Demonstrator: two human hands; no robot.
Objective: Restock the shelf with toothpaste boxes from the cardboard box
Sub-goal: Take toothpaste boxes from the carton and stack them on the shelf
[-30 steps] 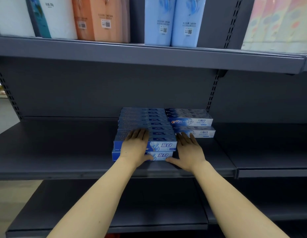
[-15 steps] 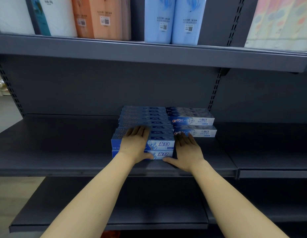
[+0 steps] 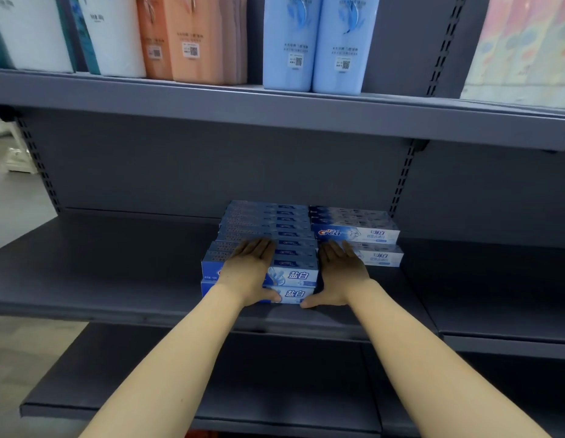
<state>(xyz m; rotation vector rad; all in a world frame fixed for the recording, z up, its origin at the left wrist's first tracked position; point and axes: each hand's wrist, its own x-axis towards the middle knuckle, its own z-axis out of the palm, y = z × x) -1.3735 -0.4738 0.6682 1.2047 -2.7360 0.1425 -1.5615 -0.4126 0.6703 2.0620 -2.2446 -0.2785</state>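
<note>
Both my arms reach out to the middle shelf (image 3: 116, 279), dark grey metal. My left hand (image 3: 248, 273) lies flat on top of the front blue toothpaste boxes (image 3: 293, 275), fingers straight and close together, thumb hooked down over the front face of the lower box. My right hand (image 3: 341, 276) stands just beside the right end of the same stack, fingers straight and pointing toward the back, thumb reaching to the bottom front corner; it seems to touch the ends of the boxes, but I cannot tell how firmly. Neither hand is curled round anything. The blue boxes sit in a block two high, rows running from the shelf's front edge to the back panel. Just right of them, touching or nearly so, a shorter stack of paler toothpaste boxes (image 3: 357, 233), also two high, set further back. Cardboard box not in sight. Upper shelf (image 3: 274, 115) carries white packs (image 3: 116, 36), orange packs (image 3: 192, 39), two light blue packs (image 3: 319, 42) and a pastel printed pack (image 3: 527, 49) at far right. A lower shelf (image 3: 274, 390) shows beneath my forearms
</note>
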